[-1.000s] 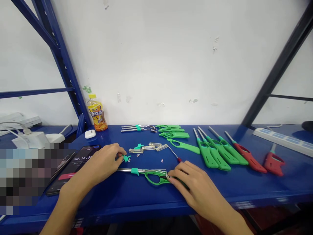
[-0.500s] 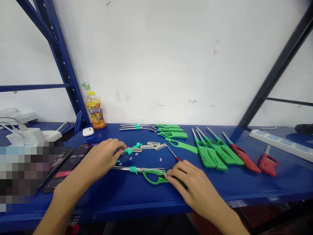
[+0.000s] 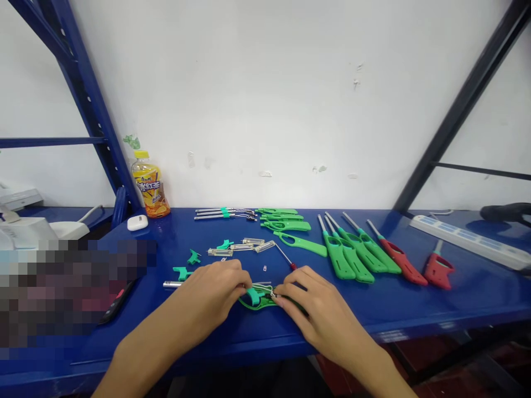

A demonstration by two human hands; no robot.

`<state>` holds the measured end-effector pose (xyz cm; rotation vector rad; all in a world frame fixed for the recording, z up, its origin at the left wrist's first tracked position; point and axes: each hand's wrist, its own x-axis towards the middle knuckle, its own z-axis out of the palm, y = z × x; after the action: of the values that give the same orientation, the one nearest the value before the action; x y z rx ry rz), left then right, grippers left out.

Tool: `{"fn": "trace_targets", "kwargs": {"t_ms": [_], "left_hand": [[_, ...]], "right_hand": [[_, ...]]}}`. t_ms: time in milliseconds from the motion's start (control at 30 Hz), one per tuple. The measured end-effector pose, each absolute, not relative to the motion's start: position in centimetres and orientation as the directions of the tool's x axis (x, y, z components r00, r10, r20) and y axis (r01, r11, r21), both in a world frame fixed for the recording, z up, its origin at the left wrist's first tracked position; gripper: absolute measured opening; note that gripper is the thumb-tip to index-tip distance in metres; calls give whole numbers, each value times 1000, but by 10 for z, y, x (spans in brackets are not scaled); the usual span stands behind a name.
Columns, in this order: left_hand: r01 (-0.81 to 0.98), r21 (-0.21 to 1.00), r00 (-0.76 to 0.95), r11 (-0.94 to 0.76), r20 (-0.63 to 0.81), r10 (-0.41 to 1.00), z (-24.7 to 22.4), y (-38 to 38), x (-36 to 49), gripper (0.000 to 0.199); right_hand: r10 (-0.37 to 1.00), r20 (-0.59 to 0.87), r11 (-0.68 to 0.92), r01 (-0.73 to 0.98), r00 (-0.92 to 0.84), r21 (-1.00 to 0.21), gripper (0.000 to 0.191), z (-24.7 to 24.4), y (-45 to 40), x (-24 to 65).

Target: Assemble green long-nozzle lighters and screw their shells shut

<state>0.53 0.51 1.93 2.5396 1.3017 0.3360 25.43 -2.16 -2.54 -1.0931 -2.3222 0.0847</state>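
Between its fingertips, my left hand (image 3: 218,290) pinches a teal plastic trigger (image 3: 253,297) over the open half shell (image 3: 249,305) of a green lighter. My right hand (image 3: 317,304) grips the handle end of that shell, its thumb and fingertips by a white wire (image 3: 269,289). The lighter's metal tube (image 3: 172,284) sticks out to the left under my left wrist. Loose teal pieces (image 3: 181,273) lie beyond my left hand. A small white part (image 3: 265,268) and a red-handled screwdriver (image 3: 293,266) lie just behind my hands.
Clear fuel tanks (image 3: 241,247) lie mid-table. Behind them are metal tubes with wires (image 3: 224,215) and green half shells (image 3: 301,243). Whole green lighters (image 3: 340,260) and red ones (image 3: 402,262) lie right, near a power strip (image 3: 468,240). A drink bottle (image 3: 150,188) and white case (image 3: 137,223) stand left.
My left hand has moved right, from the loose parts to the lighter shell, bringing a teal trigger. My right hand stays on the shell. The view has shifted slightly.
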Motion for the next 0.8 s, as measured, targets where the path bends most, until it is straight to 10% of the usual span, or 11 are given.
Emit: {"fn": "trace_targets", "kwargs": {"t_ms": [800], "left_hand": [[795, 201, 568, -572, 86, 819, 13, 8, 22, 24]], "right_hand": [[714, 451, 680, 682, -535, -267, 18, -25, -21, 256]]}}
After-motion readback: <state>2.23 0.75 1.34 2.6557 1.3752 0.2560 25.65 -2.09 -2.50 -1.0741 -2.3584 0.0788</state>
